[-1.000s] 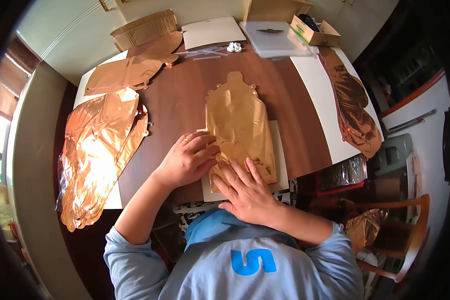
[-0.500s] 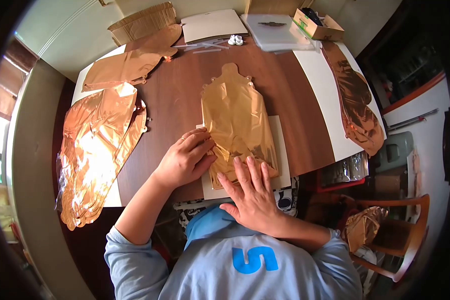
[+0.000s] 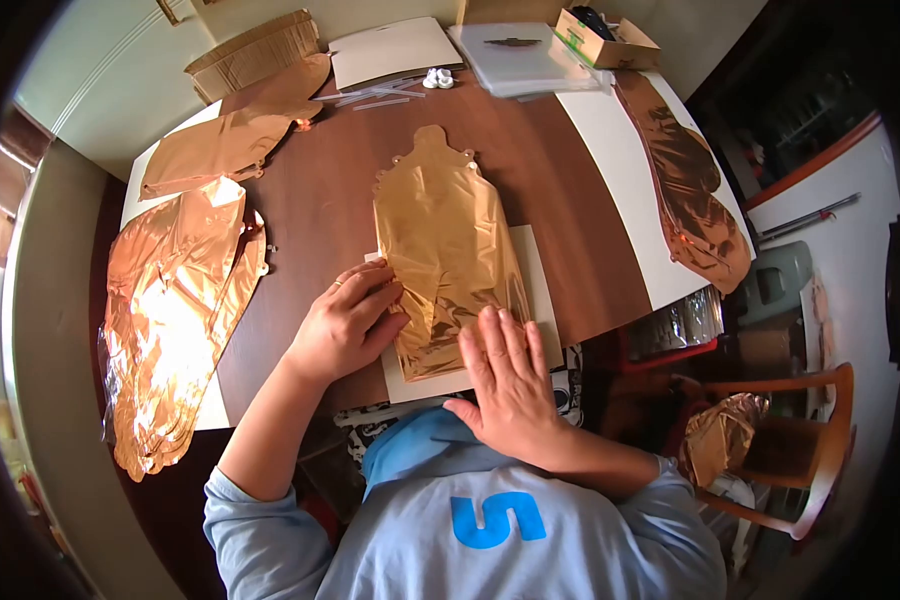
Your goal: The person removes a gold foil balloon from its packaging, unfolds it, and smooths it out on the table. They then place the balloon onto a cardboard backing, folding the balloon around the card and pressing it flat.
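Sliding over from the middle of the foil's lower part, my right hand is now reaching its lower right side. Those fingers are lying straight and only slightly parted, gripping nothing, while the thumb is standing out to the left. Meanwhile my left hand is staying at the foil's left edge, its fingers curling over toward the thumb; I cannot tell whether they are pinching anything.

Between my two hands the gold foil piece is lying flat, its narrow top pointing away beyond my fingertips, its lower part creasing and shining. Beneath it a white board is showing, just beside my right fingertips.

Well to the left of my left fingers, a crinkled copper foil pile is catching the light. Far beyond both hands, clear strips are lying near small white pieces. Well off to my right fingers' right, a long copper foil is stretching along the brown table.
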`<state>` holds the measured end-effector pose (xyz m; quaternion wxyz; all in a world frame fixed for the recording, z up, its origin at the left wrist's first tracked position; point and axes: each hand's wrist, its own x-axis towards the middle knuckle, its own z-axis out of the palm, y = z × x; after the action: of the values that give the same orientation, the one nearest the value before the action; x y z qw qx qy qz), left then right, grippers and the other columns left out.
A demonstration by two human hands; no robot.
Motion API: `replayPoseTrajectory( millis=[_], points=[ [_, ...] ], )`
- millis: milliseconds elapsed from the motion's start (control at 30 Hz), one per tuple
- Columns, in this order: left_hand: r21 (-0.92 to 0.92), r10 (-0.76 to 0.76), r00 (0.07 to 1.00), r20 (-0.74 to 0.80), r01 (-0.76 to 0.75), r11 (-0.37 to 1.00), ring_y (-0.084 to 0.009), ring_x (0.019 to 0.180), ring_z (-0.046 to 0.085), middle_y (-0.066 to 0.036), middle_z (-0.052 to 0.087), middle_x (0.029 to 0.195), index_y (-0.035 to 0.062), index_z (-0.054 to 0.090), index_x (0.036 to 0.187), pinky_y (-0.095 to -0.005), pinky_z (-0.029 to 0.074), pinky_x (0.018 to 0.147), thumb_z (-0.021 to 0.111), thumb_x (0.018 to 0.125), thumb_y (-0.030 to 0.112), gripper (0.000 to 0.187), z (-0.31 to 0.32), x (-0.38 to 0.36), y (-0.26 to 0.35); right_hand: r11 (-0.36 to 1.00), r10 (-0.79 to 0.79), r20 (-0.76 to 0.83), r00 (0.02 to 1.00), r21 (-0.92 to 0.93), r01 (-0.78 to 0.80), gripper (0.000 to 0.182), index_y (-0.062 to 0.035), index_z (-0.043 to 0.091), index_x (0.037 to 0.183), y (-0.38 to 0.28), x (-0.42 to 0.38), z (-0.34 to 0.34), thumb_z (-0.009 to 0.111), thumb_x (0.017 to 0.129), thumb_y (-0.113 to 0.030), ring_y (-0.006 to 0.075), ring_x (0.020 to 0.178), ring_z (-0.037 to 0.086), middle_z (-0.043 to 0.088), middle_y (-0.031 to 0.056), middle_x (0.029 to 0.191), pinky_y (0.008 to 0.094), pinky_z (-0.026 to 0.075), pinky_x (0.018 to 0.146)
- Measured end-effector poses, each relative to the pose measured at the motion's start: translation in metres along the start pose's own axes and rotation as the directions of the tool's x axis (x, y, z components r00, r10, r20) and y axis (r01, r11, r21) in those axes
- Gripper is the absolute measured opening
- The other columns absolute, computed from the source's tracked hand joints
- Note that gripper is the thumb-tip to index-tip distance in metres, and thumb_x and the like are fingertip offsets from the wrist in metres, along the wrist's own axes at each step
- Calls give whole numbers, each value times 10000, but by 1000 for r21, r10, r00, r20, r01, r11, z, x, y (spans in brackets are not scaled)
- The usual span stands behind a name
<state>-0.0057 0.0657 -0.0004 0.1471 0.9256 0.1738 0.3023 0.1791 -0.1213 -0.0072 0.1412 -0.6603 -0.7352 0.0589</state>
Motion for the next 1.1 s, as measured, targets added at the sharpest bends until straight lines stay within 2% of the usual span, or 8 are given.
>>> replayPoseTrajectory(
  millis=[233, 367, 400, 667, 867, 967, 1000, 1100],
  points=[
    [7, -4, 1000, -3, 4, 1000, -361, 1057, 657, -172, 653, 1084, -11, 701, 1027, -423, 557, 910, 797, 754, 97, 310, 1, 1, 1, 999, 39, -20, 999, -19, -39, 880, 33, 252, 1536, -3, -3, -7, 519, 933, -551, 493, 1469, 191, 213, 335, 1568, 626, 136, 1179],
    [16, -11, 1000, 1, 11, 1000, -364, 1072, 663, -164, 666, 1116, 8, 714, 1068, -436, 555, 910, 812, 736, 94, 357, 2, 0, 0, 993, -103, -65, 993, 55, 106, 846, -149, 298, 1565, -16, 11, 1, 597, 891, -565, 495, 1459, 205, 220, 304, 1576, 661, 122, 1161],
    [15, -14, 1000, 6, 14, 1000, -365, 1074, 663, -164, 667, 1117, 9, 715, 1070, -437, 554, 912, 814, 734, 95, 360, 2, -1, 1, 992, -88, -1, 996, 85, 88, 835, -262, 305, 1566, -18, 12, 9, 631, 863, -571, 494, 1463, 182, 196, 263, 1596, 696, 114, 1146],
    [32, 12, 1000, 28, -13, 999, -366, 1073, 652, -161, 660, 1112, 0, 700, 1074, -456, 529, 960, 801, 749, 121, 361, -1, 3, -5, 995, -96, 10, 995, -12, 96, 855, -279, 305, 1559, -21, 11, 18, 662, 837, -566, 506, 1449, 191, 172, 267, 1599, 748, 108, 1120],
    [181, -40, 996, 83, 24, 983, -385, 1193, 596, -152, 662, 1184, 51, 709, 1118, -565, 418, 1056, 799, 760, 159, 385, -8, 12, -19, 995, -96, -3, 995, -12, 96, 871, -284, 288, 1567, -21, 11, 20, 663, 833, -567, 509, 1443, 204, 179, 273, 1593, 749, 108, 1118],
    [358, -13, 1000, 4, 11, 933, -366, 1193, 587, -140, 649, 1185, 60, 708, 1089, -562, 414, 1057, 793, 759, 176, 360, -4, 27, -17, 996, -87, 3, 996, -26, 87, 889, -293, 286, 1571, -21, 11, 20, 671, 821, -575, 510, 1441, 200, 162, 280, 1593, 750, 93, 1116],
    [346, -5, 1000, 6, 2, 938, -369, 1217, 569, -147, 637, 1214, 61, 692, 1120, -554, 406, 1067, 775, 773, 162, 370, -4, 35, -7, 996, -83, 5, 997, -23, 83, 892, -290, 297, 1568, -22, 11, 20, 678, 813, -574, 509, 1442, 202, 157, 285, 1592, 751, 88, 1116],
    [-47, 216, 950, 225, -210, 976, -370, 1304, 503, -177, 564, 1347, 37, 638, 1250, -538, 366, 1106, 721, 847, 262, 469, 17, 59, 25, 998, -59, 14, 998, -8, 59, 830, -285, 409, 1514, -24, 9, 25, 711, 787, -548, 495, 1448, 189, 226, 240, 1584, 762, 75, 1112]
  ],
)
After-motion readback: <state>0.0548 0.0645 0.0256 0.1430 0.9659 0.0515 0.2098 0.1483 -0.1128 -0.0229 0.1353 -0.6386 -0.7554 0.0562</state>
